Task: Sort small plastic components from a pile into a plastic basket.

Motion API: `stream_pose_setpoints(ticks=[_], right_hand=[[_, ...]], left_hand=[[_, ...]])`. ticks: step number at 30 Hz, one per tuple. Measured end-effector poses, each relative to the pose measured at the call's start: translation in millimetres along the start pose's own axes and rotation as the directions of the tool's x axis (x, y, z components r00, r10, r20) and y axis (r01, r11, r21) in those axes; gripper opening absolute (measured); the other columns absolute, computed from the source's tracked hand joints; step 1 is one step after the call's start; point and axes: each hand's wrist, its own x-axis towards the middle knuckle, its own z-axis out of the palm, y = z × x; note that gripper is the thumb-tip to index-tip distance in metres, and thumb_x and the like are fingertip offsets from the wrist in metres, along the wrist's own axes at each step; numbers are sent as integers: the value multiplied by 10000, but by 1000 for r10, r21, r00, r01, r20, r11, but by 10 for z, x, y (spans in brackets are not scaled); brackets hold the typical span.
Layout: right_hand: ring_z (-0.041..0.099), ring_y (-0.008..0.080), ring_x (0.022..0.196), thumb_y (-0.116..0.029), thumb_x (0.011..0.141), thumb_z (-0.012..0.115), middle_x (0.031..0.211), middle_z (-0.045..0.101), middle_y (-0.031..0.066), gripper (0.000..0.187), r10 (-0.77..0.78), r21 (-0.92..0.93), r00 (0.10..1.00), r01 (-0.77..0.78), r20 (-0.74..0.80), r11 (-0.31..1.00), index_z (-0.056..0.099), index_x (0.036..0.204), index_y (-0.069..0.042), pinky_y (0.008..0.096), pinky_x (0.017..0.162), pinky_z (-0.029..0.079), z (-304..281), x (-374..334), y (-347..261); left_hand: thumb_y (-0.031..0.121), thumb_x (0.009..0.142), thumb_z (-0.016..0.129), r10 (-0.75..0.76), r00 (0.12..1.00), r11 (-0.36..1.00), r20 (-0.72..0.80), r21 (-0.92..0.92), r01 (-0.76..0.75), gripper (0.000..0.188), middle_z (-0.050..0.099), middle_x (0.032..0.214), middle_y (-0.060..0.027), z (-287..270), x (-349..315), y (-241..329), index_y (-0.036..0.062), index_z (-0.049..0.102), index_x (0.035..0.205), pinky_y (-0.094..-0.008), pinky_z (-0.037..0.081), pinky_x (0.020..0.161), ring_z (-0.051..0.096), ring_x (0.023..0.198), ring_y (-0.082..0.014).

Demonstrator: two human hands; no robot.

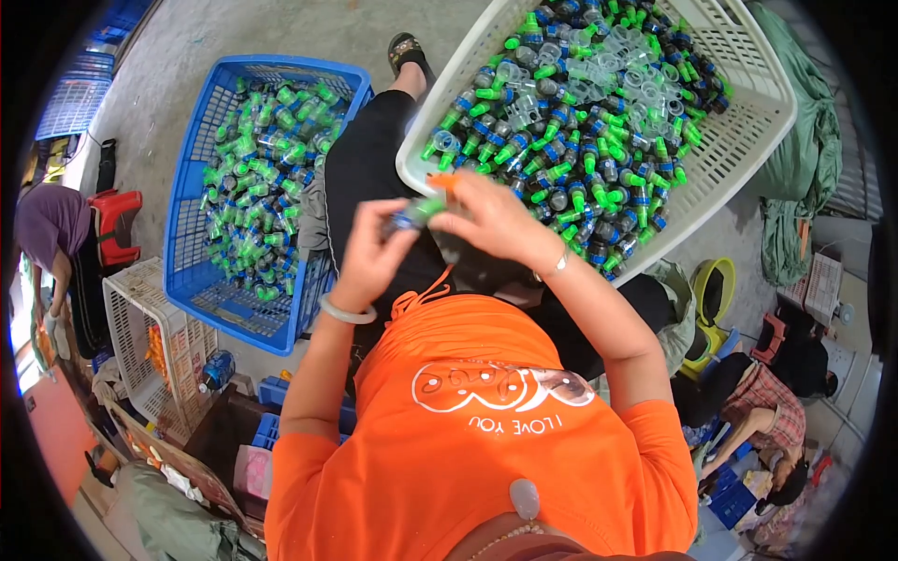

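A small dark bottle with a blue band and a bright green top [414, 216] is between my hands, in front of my lap and blurred by motion. My left hand [372, 251] has its fingers closed round the blue-banded end. The fingers of my right hand [491, 222] pinch the green end. Something orange [441, 181] shows at my right fingertips; I cannot make out what it is. Beyond my right hand, a tilted white plastic basket [748, 131] holds a heap of similar green-topped bottles, with clear plastic caps [636, 84] lying on them.
A blue plastic crate [192, 224] full of similar bottles stands left of my legs. A white crate [126, 327] and a red stool [117, 224] are farther left. One person [56, 224] bends at far left; another [762, 411] crouches at right near a yellow container [713, 294].
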Motion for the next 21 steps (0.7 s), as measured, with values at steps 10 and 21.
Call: stream_pose_setpoints(ticks=[10,21], right_hand=[[547,293,956,-188,714,746,1020,565,117,392,-97,-602,946,-116,-309,790,570,1035,-48,395,779,443,284,530,541],[580,158,724,-212,845,699,859,620,76,345,346,149,706,-326,-618,933,570,1106,-28,297,661,480,-453,-348,609]], left_hand=[[66,786,681,366,906,552,-212,834,-28,266,606,956,-107,-252,275,247,48,608,1041,-403,414,866,563,912,-293],[11,789,603,350,934,619,77,729,-292,334,584,1006,-143,1080,1496,-419,67,593,1118,-439,485,796,573,937,-348]])
